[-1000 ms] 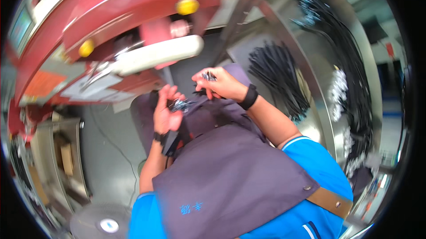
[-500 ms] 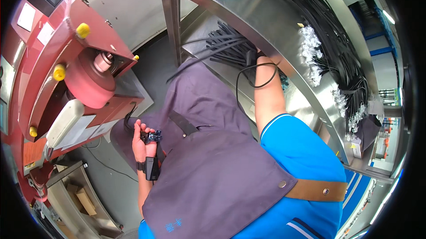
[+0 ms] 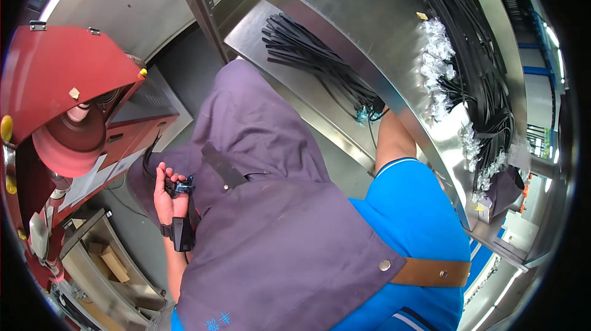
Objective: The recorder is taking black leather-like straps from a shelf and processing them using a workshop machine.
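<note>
My left hand (image 3: 167, 200) is closed at my lap, its palm up and fingers curled round a small bundle of black cables (image 3: 149, 162). Shiny blue ends (image 3: 183, 187) of the bundle poke out on the right of the fingers. My right forearm (image 3: 394, 138) reaches up beneath the edge of the upper steel shelf, which hides the right hand. Just left of that wrist lies a fanned bundle of black cables (image 3: 308, 48) on the lower steel shelf (image 3: 246, 35), with blue pieces (image 3: 364, 114) at its near end.
At left stands a red machine (image 3: 74, 60) with a round pink wheel (image 3: 74, 143). The upper steel shelf (image 3: 369, 11) carries long black cables (image 3: 471, 35) with clear, crinkled ends (image 3: 436, 63). A metal bin (image 3: 92, 239) holding cardboard is at the lower left.
My view has turned, shifting the machine and left hand leftward in the picture. My right arm has drawn back toward me along the shelf, uncovering the cables' blue ends. The left hand keeps its hold.
</note>
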`<move>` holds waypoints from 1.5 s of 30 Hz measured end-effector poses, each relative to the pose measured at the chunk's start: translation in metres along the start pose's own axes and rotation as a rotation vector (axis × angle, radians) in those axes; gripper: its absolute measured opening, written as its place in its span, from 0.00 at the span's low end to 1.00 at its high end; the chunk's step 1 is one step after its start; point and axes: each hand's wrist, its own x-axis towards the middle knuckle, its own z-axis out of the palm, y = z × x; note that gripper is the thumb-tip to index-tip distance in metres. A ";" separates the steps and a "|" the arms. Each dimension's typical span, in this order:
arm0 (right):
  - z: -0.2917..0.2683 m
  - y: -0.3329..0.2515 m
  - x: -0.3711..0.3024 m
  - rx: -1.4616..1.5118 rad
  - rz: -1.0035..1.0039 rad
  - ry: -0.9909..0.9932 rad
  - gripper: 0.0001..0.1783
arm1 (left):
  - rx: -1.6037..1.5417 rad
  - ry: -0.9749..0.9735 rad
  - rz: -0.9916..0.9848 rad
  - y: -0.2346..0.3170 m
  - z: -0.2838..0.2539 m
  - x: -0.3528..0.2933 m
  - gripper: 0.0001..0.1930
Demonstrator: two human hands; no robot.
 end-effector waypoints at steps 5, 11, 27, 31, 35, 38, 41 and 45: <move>-0.015 0.016 -0.001 -0.261 -0.003 0.092 0.12 | 0.018 0.038 -0.006 -0.004 0.006 -0.003 0.08; -0.019 0.030 0.001 -0.589 -0.016 0.198 0.12 | 0.018 0.009 -0.016 -0.005 0.000 0.002 0.08; 0.133 0.100 0.026 -0.927 -0.121 -0.050 0.28 | 0.150 -0.007 -0.015 0.000 -0.022 0.014 0.08; 0.139 0.080 0.053 -0.796 0.001 0.023 0.29 | 0.145 -0.036 -0.020 -0.002 -0.027 0.014 0.08; 0.150 0.077 0.070 -0.918 -0.108 0.008 0.26 | 0.075 -0.005 -0.033 -0.002 -0.044 0.024 0.08; 0.152 0.051 0.035 -1.044 -0.254 -0.149 0.19 | 0.055 -0.009 -0.133 -0.004 -0.042 0.030 0.08; 0.168 0.028 -0.029 -0.915 -0.459 -0.165 0.18 | 0.112 -0.029 -0.158 -0.004 -0.038 0.034 0.10; 0.202 -0.028 -0.127 -0.875 -0.492 -0.362 0.21 | 0.203 -0.174 -0.204 -0.004 -0.052 0.040 0.12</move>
